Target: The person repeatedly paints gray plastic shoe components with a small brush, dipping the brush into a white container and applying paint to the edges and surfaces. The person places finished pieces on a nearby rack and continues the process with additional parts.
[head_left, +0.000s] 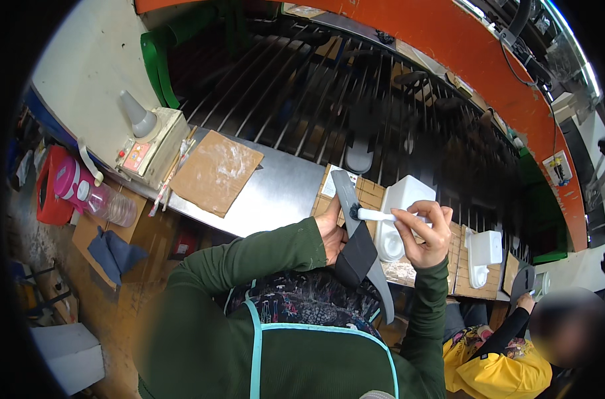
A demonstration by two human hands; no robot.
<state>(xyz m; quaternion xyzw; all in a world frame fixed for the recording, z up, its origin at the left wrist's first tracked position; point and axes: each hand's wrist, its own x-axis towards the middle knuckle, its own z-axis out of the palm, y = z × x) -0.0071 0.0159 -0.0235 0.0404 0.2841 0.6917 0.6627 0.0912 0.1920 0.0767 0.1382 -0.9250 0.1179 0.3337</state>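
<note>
My left hand (330,234) is closed round the side of a slipper with a grey sole (377,279) and a wide black strap (357,255). The slipper stands on edge in front of my body. Between the thumb and fingers of my right hand (425,234) is a brush with a white handle (377,215). Its dark bristles touch the slipper near the upper end of the strap. Behind my right hand stands a white plastic container (407,193) with a round opening low at its front, on a cardboard sheet.
A conveyor of metal rods (276,100) runs behind the bench (276,193), with a grey sole (359,158) on it. Brown cardboard (216,173) and a control box (156,149) lie left. A pink-capped bottle (93,193) is farther left. At right, a person in yellow (498,369) works beside another white container (483,256).
</note>
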